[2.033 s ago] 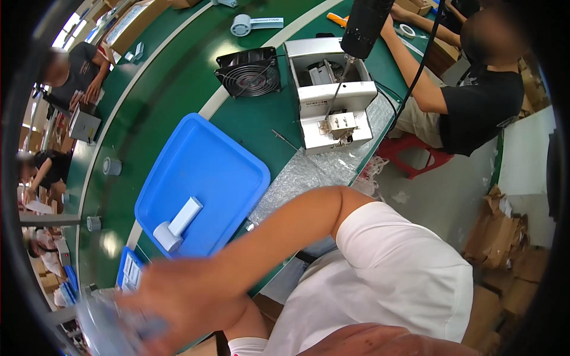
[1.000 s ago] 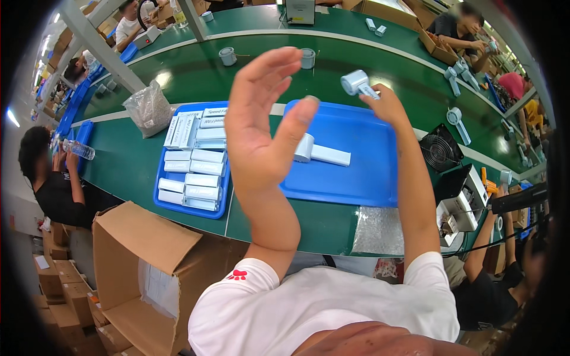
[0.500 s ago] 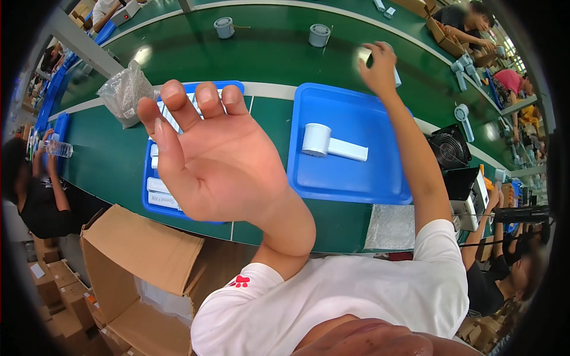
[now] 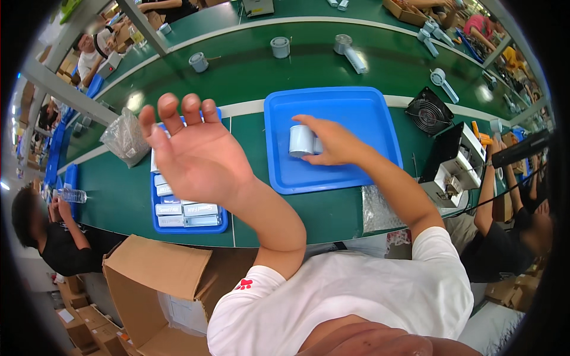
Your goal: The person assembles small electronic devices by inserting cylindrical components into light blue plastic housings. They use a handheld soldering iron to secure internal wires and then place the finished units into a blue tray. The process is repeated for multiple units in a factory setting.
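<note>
my right hand (image 4: 332, 142) curls on the white roll (image 4: 301, 140) in the tray (image 4: 356, 110); grip square, lift straight. left hand (image 4: 196, 154) wide, empty, raised.

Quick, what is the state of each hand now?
Left hand: open, fingers spread, raised, holding nothing.
Right hand: on the white cylindrical part in the blue tray; a firm grasp cannot be told.

Two blue trays (image 4: 368, 113), one white cylinder (image 4: 301, 141), one black fan (image 4: 428, 111), one cardboard box (image 4: 155, 279).
</note>
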### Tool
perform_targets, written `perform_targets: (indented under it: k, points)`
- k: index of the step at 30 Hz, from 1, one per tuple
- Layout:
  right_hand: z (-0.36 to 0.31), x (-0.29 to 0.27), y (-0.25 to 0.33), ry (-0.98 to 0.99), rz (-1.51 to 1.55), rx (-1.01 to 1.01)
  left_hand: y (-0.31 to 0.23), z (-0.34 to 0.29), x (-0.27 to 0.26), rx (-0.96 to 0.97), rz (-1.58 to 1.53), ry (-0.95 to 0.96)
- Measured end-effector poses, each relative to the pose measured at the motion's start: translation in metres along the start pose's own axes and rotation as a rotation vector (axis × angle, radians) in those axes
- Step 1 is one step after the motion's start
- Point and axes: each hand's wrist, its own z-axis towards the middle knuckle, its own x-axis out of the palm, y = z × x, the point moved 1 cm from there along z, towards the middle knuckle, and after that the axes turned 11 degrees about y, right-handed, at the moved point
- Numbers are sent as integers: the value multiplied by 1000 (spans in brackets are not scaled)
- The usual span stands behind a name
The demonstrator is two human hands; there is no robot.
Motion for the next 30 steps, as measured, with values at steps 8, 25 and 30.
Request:
perform_targets:
  k: [8,25,30]
  points:
    - [-120,-46,8,-428,-225,-117,104,-78,31,-689,888,708]
    - [-317,-141,-60,-1798,-423,9,120,-261,72,-669,780,952]
    - [-303,-209,-15,-1686,-133,-61,125,-284,69,-617,838,960]
